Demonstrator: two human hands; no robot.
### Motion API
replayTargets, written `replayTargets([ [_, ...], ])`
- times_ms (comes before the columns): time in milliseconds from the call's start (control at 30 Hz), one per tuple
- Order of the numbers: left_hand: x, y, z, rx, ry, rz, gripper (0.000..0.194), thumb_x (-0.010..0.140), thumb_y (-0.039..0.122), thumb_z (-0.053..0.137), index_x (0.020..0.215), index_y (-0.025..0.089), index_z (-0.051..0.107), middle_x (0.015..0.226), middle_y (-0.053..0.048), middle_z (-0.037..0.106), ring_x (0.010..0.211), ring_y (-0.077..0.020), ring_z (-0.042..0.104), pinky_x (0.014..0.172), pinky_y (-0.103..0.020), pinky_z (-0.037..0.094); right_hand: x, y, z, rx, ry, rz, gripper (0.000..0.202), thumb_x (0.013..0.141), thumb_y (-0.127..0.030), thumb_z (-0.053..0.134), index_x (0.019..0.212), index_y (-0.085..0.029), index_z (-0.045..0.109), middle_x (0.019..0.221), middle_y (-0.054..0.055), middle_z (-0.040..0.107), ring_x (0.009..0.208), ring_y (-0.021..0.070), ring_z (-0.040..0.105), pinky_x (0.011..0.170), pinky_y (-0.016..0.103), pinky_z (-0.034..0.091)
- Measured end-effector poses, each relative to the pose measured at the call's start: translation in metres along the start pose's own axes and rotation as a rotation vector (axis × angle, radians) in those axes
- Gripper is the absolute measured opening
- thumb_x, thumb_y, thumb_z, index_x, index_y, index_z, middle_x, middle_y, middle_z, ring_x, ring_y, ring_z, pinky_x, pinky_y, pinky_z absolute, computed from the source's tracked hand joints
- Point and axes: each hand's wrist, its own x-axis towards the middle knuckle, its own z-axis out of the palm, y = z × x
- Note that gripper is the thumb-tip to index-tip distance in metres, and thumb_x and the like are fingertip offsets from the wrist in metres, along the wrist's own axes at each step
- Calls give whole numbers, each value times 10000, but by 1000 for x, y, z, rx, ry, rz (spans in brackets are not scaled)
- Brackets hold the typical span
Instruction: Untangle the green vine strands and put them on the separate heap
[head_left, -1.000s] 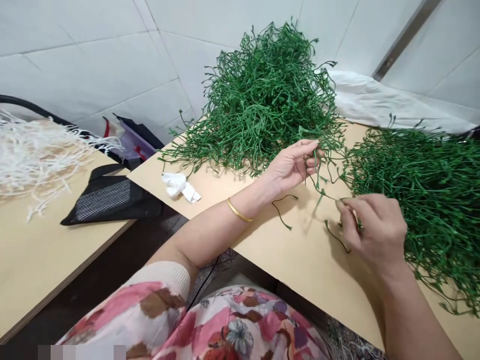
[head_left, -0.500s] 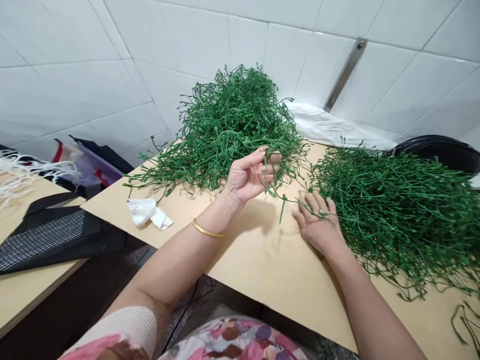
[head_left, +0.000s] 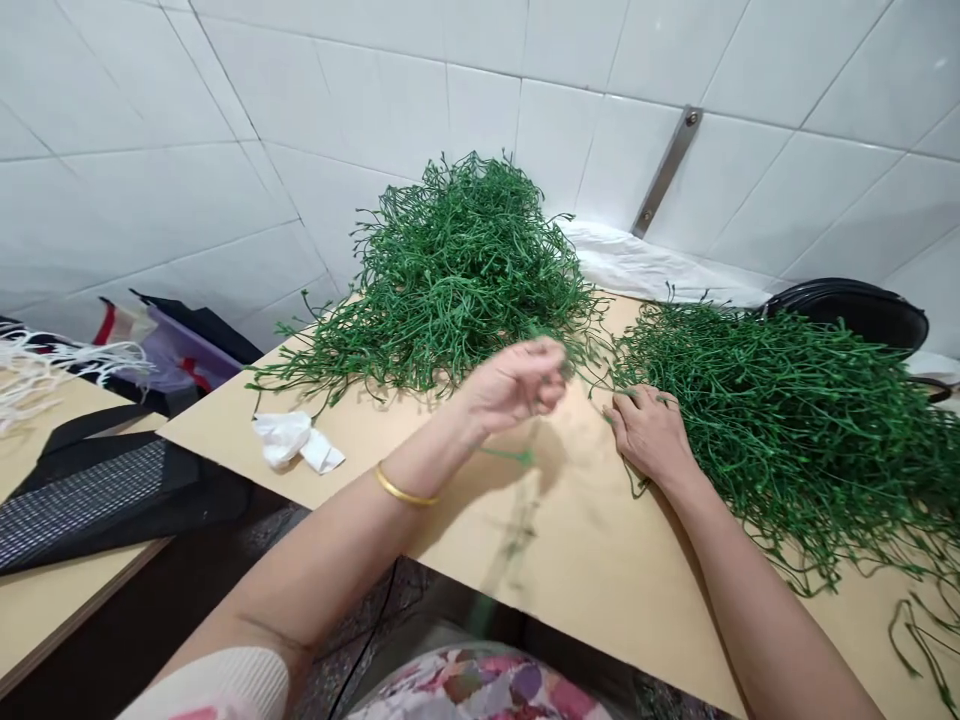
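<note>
Above the table, my left hand [head_left: 517, 382] is closed, its fingers curled on a thin green artificial stem. Below that hand, part of a green stem [head_left: 514, 456] hangs, smeared by motion. My right hand [head_left: 651, 432] rests low at the left edge of the right pile of green stems [head_left: 780, 430]. Its fingers bend over a few strands there, and a loop of stem shows under the palm's edge. Behind my left hand stands a taller heap of the same knobbed green stems [head_left: 457, 270].
A crumpled white tissue [head_left: 292, 440] lies on the tabletop [head_left: 600, 590] at left. White tiled wall [head_left: 390, 100] and a metal bracket [head_left: 666, 172] stand behind. Black round objects [head_left: 847, 310] sit back right. A black mesh bag [head_left: 90, 490] lies on another table at left.
My left hand has curled its fingers and come slightly lower, with the stem below it now blurred. My right hand has shifted slightly right against the pile. The view has tilted up a little.
</note>
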Motion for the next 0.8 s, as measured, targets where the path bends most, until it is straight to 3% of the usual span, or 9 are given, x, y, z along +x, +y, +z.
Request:
replayTargets([
  [100, 17, -37, 0, 171, 11, -176, 143, 643, 105, 649, 699, 116, 518, 529, -7, 536, 433, -80, 512, 426, -189, 387, 4, 5, -2, 85, -50, -47, 228, 836, -250, 400, 877, -155, 603, 961, 114, 592, 914, 225, 496, 787, 334, 329],
  [167, 24, -49, -1, 237, 52, -192, 111, 649, 75, 616, 675, 106, 513, 510, -16, 541, 385, -49, 448, 388, -163, 306, 5, 8, -7, 194, -67, -75, 227, 834, -230, 395, 880, -158, 606, 978, 114, 588, 895, 211, 512, 740, 305, 365],
  [300, 32, -49, 4, 261, 96, -166, 87, 640, 45, 573, 653, 110, 516, 441, 26, 470, 330, -1, 265, 373, -159, 121, 5, 15, -28, 361, -83, -96, 255, 849, -206, 363, 869, -165, 613, 916, 98, 603, 843, 190, 543, 707, 285, 403],
  [400, 36, -50, 10, 293, 115, -162, 84, 618, 40, 573, 630, 113, 533, 393, 67, 362, 336, -4, 225, 388, -173, 105, 4, 17, -45, 480, -45, -9, 244, 857, -252, 396, 836, -174, 626, 795, 61, 622, 733, 169, 560, 662, 276, 411],
  [500, 40, -58, 11, 292, 151, -152, 118, 587, 9, 552, 627, 118, 531, 419, 56, 386, 356, -17, 274, 393, -178, 132, 0, 16, -58, 600, 66, 116, 239, 851, -276, 429, 786, -176, 637, 739, 44, 640, 683, 158, 578, 633, 269, 419],
  [600, 42, -63, 6, 235, 151, -148, 150, 563, 3, 556, 651, 123, 536, 450, 54, 407, 364, -20, 281, 398, -181, 141, -6, 10, -65, 778, 177, 186, 226, 849, -282, 443, 889, -177, 639, 847, 53, 659, 786, 167, 605, 699, 275, 450],
  [800, 39, -61, -4, 185, 58, -112, 184, 520, 34, 644, 676, 101, 575, 479, 60, 412, 370, 0, 246, 408, -191, 100, -13, -9, -56, 978, 43, 9, 320, 808, -229, 490, 1116, -204, 569, 1139, 66, 590, 1061, 191, 524, 922, 354, 402],
])
